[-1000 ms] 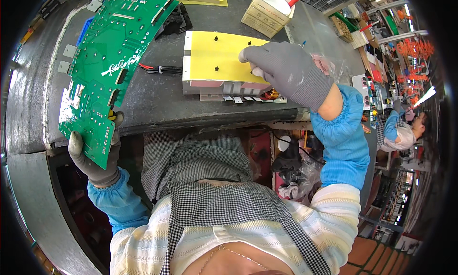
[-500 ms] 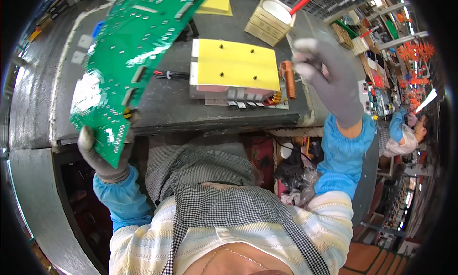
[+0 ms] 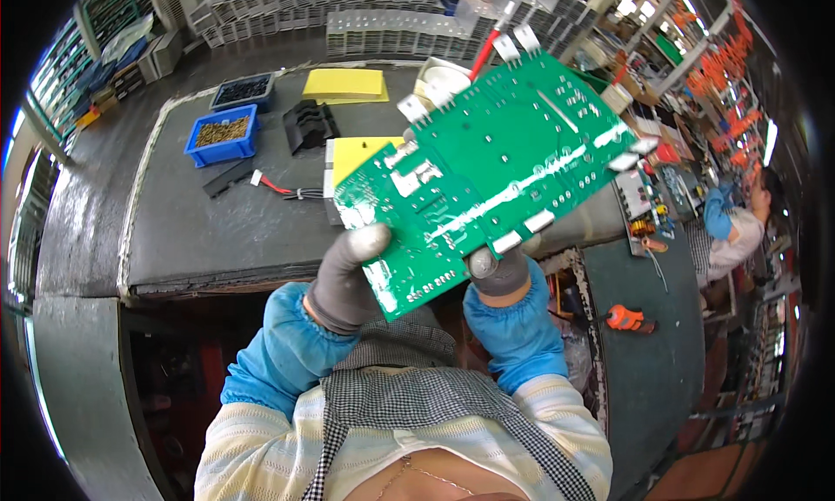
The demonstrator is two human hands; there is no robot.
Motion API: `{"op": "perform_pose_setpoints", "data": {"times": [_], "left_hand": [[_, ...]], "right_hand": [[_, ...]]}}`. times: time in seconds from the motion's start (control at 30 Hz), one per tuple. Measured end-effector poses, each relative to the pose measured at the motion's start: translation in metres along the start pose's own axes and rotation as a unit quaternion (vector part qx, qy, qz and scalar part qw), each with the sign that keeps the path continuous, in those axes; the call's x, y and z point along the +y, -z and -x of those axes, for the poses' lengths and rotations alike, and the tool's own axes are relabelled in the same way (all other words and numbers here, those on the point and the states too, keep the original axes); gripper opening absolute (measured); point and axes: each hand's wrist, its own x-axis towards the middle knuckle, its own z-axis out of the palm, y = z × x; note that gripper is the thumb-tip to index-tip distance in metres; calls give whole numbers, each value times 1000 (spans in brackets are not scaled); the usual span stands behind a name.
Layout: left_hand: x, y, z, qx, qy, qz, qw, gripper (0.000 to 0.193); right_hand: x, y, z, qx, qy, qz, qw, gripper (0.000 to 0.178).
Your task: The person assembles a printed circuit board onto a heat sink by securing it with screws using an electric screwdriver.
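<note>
A large green circuit board point(image 3: 496, 183) is held up tilted over the front of the workbench, its soldered side facing me and white connectors along its edges. My left hand point(image 3: 346, 275), in a grey glove, grips its lower left corner with the thumb on top. My right hand point(image 3: 497, 270), gloved too, holds the lower edge, with most of its fingers hidden beneath the board. Behind the board, a yellow-topped assembly point(image 3: 352, 156) lies on the bench, mostly covered from view. Red and black wires point(image 3: 287, 190) with a white plug stick out from its left side.
On the bench point(image 3: 200, 240) stand a blue bin of small brass-coloured parts point(image 3: 223, 134), a bin of dark parts point(image 3: 243, 90), black plastic pieces point(image 3: 309, 125) and yellow sheets point(image 3: 345, 84). An orange-handled tool point(image 3: 631, 319) lies on the right-hand surface. Another person point(image 3: 735, 227) works at far right.
The board has swung from the left to the centre right and turned. My right hand, raised apart from it before, now holds its lower edge. The view has tilted toward the back.
</note>
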Motion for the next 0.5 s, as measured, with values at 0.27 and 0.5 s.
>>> {"op": "perform_pose_setpoints", "data": {"times": [0.27, 0.5], "left_hand": [[-45, -2, 7, -55, 133, 6, 990, 80], [-64, 0, -2, -112, 147, -156, 970, 84]], "right_hand": [[-38, 4, 29, 27, -61, 62, 996, 66], [-57, 12, 18, 93, -167, 147, 970, 67]]}}
